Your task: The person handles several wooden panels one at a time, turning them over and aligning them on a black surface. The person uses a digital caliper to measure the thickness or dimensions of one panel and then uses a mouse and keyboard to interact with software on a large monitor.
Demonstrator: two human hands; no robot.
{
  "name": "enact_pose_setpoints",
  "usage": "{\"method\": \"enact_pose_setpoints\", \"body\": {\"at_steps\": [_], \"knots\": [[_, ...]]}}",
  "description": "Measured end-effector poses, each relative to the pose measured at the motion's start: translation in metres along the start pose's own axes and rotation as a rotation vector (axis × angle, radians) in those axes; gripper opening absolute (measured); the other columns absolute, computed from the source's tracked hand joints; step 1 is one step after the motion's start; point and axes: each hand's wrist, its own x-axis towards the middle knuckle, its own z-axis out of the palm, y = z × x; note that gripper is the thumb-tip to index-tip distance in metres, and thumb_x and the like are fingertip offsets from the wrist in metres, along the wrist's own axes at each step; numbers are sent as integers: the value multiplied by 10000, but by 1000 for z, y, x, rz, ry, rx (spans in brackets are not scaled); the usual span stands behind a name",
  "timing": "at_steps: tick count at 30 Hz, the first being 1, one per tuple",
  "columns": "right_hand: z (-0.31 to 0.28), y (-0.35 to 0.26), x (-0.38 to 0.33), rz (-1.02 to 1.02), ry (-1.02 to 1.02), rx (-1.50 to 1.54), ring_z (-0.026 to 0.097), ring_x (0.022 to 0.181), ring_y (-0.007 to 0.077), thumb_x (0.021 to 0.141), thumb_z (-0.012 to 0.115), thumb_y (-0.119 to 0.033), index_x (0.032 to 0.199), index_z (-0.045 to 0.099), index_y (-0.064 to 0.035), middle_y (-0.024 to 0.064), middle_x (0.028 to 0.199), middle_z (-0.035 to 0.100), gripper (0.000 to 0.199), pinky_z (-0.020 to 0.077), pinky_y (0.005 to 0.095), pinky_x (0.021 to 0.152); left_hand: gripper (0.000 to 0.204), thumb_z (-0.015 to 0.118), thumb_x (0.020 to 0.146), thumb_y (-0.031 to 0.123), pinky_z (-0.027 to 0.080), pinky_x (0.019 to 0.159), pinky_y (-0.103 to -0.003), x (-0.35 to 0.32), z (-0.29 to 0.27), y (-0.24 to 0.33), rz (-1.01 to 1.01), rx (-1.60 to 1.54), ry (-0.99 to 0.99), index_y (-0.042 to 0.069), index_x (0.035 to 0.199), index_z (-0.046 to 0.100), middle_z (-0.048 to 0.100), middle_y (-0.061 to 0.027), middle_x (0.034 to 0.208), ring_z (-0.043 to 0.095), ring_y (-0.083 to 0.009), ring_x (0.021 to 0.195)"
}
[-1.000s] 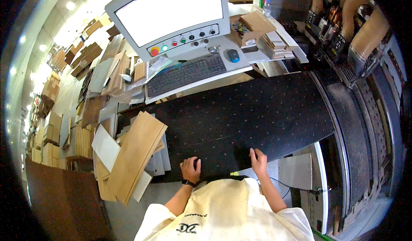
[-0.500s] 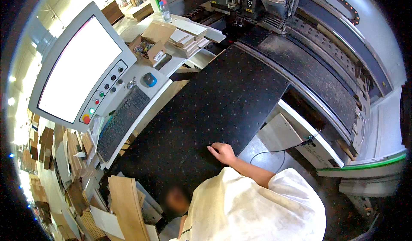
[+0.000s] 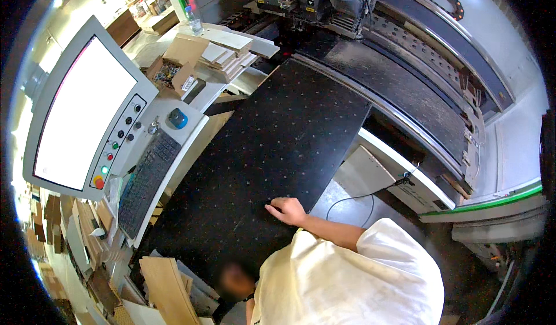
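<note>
My right hand [image 3: 288, 211] rests on a black panel [image 3: 249, 145] dotted with small pale specks. Its thumb sticks out to the left, apart from the loosely bent fingers, and nothing shows in its grasp. A light, cream-coloured sleeve [image 3: 347, 273] covers the upper part of that arm. Low in the view, my left hand [image 3: 236, 281] is a blur with its fingers indistinct; a dark band circles the wrist. It is over the panel's near edge, close to several upright wooden boards [image 3: 165, 287].
On the left a console holds a bright screen [image 3: 81, 113], a black keyboard [image 3: 149, 181] and a blue mouse [image 3: 178, 118]. Behind them stand an open cardboard box [image 3: 182, 53] and stacked white boards [image 3: 229, 58]. A large machine bed [image 3: 399, 81] lies right; a black cable [image 3: 353, 197] hangs below.
The whole view has shifted, so the console and machine sit further left in the picture. My right hand stays resting on the black panel, and my left hand is blurred in both frames.
</note>
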Motion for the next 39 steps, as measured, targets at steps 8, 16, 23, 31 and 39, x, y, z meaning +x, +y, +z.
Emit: {"method": "enact_pose_setpoints", "body": {"at_steps": [8, 16, 23, 31, 39], "knots": [[6, 3, 2, 24, -24, -7, 697, 776, 375, 1009, 653, -333, 880, 725, -30, 164, 849, 714, 337, 560, 467, 676, 209, 736, 988, 197, 483, 902, -494, 1, 0, -4, 65, -5, 114, 12, 1086, 735, 733, -169, 1034, 663, -364, 986], [4, 1, 2, 57, -30, -22, 693, 777, 383, 1012, 646, -333, 881, 724, -26, 175, 847, 707, 342, 557, 469, 679, 260, 660, 1033, 287, 461, 810, -463, 2, 4, -22, 13, -2, -73, 34, 1061, 713, 719, -150, 997, 651, -346, 917], [7, 7, 1, 32, -13, -24, 691, 769, 390, 1011, 651, -329, 875, 721, -17, 184, 846, 707, 347, 555, 469, 669, 247, 673, 1025, 272, 465, 824, -468, -3, 6, -22, 37, -31, -22, 30, 1062, 708, 716, -161, 998, 652, -352, 921], [5, 2, 2, 40, -19, -6, 698, 769, 385, 1008, 660, -325, 884, 725, -14, 182, 852, 713, 341, 559, 463, 669, 249, 629, 1054, 273, 458, 829, -457, 9, -9, -1, 5, -32, -71, 34, 1054, 701, 692, -139, 965, 631, -322, 873], [6, 6, 1, 37, -12, -3, 699, 766, 381, 1006, 663, -321, 907, 738, -18, 175, 862, 718, 327, 561, 459, 670, 276, 590, 1075, 299, 408, 847, -456, 9, -6, 3, 6, -54, -45, 44, 1055, 691, 665, -114, 929, 602, -310, 874]]}}
